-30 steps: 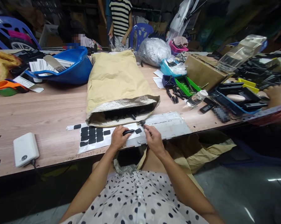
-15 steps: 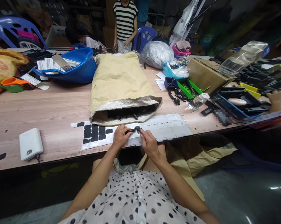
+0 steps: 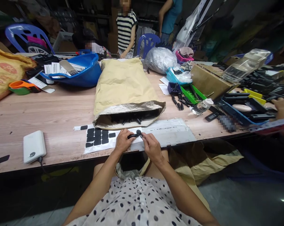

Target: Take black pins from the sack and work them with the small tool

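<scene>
My left hand [image 3: 122, 141] is closed round the handle of a small black tool with a round head [image 3: 138, 132], which points to the right. Just right of that head, my right hand [image 3: 152, 147] pinches with thumb and forefinger. A small greyish sliver shows at those fingertips, too small to name. Beneath the hands lies a grey-white flat board [image 3: 170, 133]. On its left, a white sheet with several black rounded-square stickers [image 3: 97, 137] lies beside my left hand. Behind the hands a big paper sack [image 3: 125, 84] lies with its mouth toward me, dark parts inside.
At left are a white power bank [image 3: 34, 147] with a cable, a blue basin [image 3: 85, 72] of printed cards and an orange tape ring [image 3: 18, 84]. At right stand a green tray [image 3: 196, 99], a bottle [image 3: 201, 106] and a cardboard box [image 3: 209, 80]. People stand across the table.
The view has shifted slightly, so the table things appear a little lower and further right. Both hands stay together at the round head. Across the table, the person in stripes has turned and leaned.
</scene>
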A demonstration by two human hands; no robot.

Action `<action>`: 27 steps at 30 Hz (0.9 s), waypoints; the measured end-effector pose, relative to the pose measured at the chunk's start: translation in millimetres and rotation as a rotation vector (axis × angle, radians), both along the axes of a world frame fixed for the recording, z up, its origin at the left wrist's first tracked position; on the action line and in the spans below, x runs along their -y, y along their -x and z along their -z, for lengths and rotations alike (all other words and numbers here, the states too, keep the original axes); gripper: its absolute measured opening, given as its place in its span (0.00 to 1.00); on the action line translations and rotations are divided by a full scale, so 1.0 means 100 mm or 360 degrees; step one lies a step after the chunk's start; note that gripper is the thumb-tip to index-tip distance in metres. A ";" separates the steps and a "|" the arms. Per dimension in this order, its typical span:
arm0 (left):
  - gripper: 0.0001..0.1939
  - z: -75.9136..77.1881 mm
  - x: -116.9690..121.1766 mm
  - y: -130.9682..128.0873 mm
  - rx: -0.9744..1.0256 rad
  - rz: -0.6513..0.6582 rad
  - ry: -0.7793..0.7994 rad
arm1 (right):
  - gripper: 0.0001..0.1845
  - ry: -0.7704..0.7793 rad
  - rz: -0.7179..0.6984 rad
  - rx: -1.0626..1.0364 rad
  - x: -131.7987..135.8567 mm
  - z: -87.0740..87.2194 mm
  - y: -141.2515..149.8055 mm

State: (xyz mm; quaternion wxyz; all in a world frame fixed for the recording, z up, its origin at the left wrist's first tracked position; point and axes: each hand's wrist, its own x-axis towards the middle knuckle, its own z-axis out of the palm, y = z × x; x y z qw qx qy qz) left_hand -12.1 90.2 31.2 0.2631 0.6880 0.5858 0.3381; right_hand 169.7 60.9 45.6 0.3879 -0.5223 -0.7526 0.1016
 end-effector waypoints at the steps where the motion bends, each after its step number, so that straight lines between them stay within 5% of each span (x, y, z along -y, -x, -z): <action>1: 0.08 0.00 0.00 0.00 0.0003 -0.0003 -0.0005 | 0.19 -0.0021 0.0059 0.0029 -0.04 0.00 -0.07; 8: 0.07 -0.02 0.02 0.00 -0.0021 -0.0008 0.0005 | 0.17 -0.0118 0.0399 0.0503 -0.43 0.17 -0.57; 17: 0.05 -0.14 0.04 0.07 -0.0015 0.0105 -0.0002 | 0.16 -0.0147 0.0490 0.0609 -0.47 0.27 -0.52; 23: 0.13 -0.32 0.55 0.05 0.0237 0.0358 0.0145 | 0.16 -0.0160 0.0503 0.0608 -0.47 0.28 -0.52; 27: 0.11 -0.14 0.95 0.01 0.0177 0.0437 0.0353 | 0.16 -0.0146 0.0497 0.0592 -0.47 0.29 -0.52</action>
